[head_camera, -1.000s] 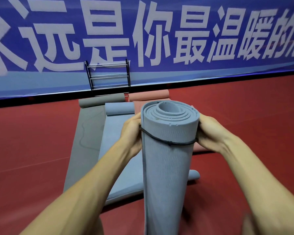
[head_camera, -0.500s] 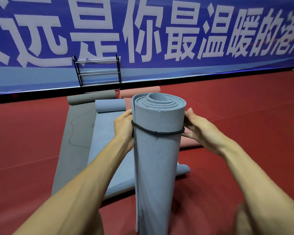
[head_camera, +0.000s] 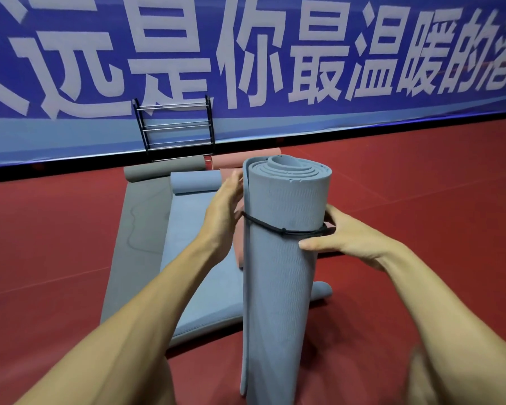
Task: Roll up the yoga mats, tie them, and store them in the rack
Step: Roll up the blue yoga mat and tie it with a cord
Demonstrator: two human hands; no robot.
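Both hands flank the upright rolled blue yoga mat (head_camera: pixel 284 273), which stands on the red floor (head_camera: pixel 421 194). The left hand (head_camera: pixel 225 206) lays extended fingers against its left side by the black cord (head_camera: pixel 281 229), and the right hand (head_camera: pixel 351 238) grips it at the cord, thumb across the front.

Bright, even indoor light falls from overhead, soft and without hard edges. A diffuse dark shadow lies on the red sports floor (head_camera: pixel 421 185) just right of the foot of the rolled blue-grey foam mat (head_camera: pixel 281 273), and another lies under the near edge of the flat blue-grey mat (head_camera: pixel 193 258). The floor carries a faint sheen at far right. The left hand (head_camera: pixel 224 209) is smeared by motion at its fingers, while the right hand (head_camera: pixel 351 238) is sharp. The blue wall banner with white characters (head_camera: pixel 304 121) bows with wide-angle distortion, and the near right corner is blurred.
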